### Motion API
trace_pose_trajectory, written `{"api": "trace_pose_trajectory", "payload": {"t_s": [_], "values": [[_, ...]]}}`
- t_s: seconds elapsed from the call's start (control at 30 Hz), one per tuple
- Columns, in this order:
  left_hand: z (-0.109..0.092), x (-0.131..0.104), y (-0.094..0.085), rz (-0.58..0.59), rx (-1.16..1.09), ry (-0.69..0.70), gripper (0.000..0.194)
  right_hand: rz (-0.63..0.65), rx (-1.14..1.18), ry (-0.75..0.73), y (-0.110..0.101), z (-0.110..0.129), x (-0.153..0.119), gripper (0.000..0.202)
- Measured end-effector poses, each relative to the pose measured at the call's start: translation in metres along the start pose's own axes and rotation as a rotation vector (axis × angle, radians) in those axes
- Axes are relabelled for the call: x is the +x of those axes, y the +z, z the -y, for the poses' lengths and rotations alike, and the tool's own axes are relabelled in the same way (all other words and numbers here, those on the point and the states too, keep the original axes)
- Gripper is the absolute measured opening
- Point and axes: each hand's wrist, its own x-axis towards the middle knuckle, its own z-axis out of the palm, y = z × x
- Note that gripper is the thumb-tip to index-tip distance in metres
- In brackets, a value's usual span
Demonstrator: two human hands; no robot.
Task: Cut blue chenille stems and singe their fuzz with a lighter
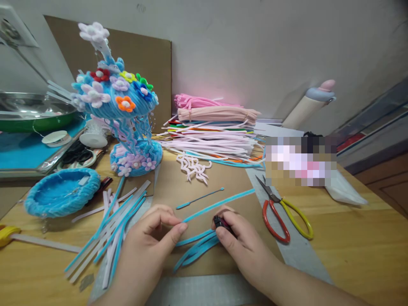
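My left hand pinches the near end of a light-blue pipe cleaner, which slants away to the upper right above the brown board. In my right hand is a small lighter with a black top and a dark red body, gripped between thumb and fingers close to the pipe cleaner. Several folded blue pipe cleaners lie beneath and between both hands. Just beyond them rests a thin twisted blue stem with thicker ends.
Scissors with red and yellow handles lie at right. Blue and white strips spread at left, near a round blue fuzzy dish. A flowered blue fuzzy ornament stands behind. Pipe cleaner bundles are stacked at the back.
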Motion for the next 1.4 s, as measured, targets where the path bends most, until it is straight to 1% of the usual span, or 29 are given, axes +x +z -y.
{"api": "trace_pose_trajectory", "payload": {"t_s": [0.1,0.23,0.4,0.47,0.53,0.63,0.73,0.87,0.97,1.03,1.13,1.27,1.4], "values": [[0.003,-0.001,0.002,0.003,-0.028,-0.031,0.014,-0.028,-0.037,-0.011,-0.001,0.001,0.002,0.019],[0.003,-0.001,0.003,0.006,-0.070,-0.101,0.015,-0.025,-0.061,-0.022,0.002,0.001,0.003,0.016],[0.000,0.000,0.004,0.025,-0.166,-0.189,0.015,-0.087,-0.067,0.068,0.007,-0.002,0.003,0.009],[-0.001,0.001,0.005,0.012,-0.217,-0.228,0.014,-0.087,-0.041,0.113,0.009,-0.002,0.004,0.011],[-0.002,0.000,0.005,-0.008,-0.257,-0.258,0.013,-0.057,0.007,0.136,0.009,-0.001,0.005,0.017],[-0.004,0.000,0.006,-0.030,-0.287,-0.274,0.012,-0.023,0.071,0.104,0.008,0.002,0.006,0.023],[-0.004,-0.001,0.006,-0.045,-0.304,-0.274,0.011,-0.027,0.100,0.070,0.008,0.004,0.006,0.022],[-0.001,-0.001,0.005,-0.043,-0.336,-0.261,0.012,-0.051,0.091,0.106,0.011,0.006,0.006,0.017],[0.000,-0.002,0.006,-0.036,-0.353,-0.283,0.014,-0.054,0.100,0.129,0.013,0.006,0.006,0.015],[-0.003,-0.002,0.006,-0.049,-0.361,-0.324,0.015,-0.078,0.085,0.093,0.013,0.006,0.006,0.013],[-0.007,-0.003,0.007,-0.077,-0.399,-0.387,0.017,-0.105,-0.008,-0.050,0.010,0.006,0.004,0.012],[-0.008,-0.003,0.006,-0.056,-0.441,-0.412,0.021,-0.148,-0.199,-0.240,0.004,0.012,0.002,0.015],[-0.006,-0.002,0.005,-0.073,-0.449,-0.431,0.022,-0.166,-0.306,-0.335,-0.002,0.017,-0.001,0.016]]}}
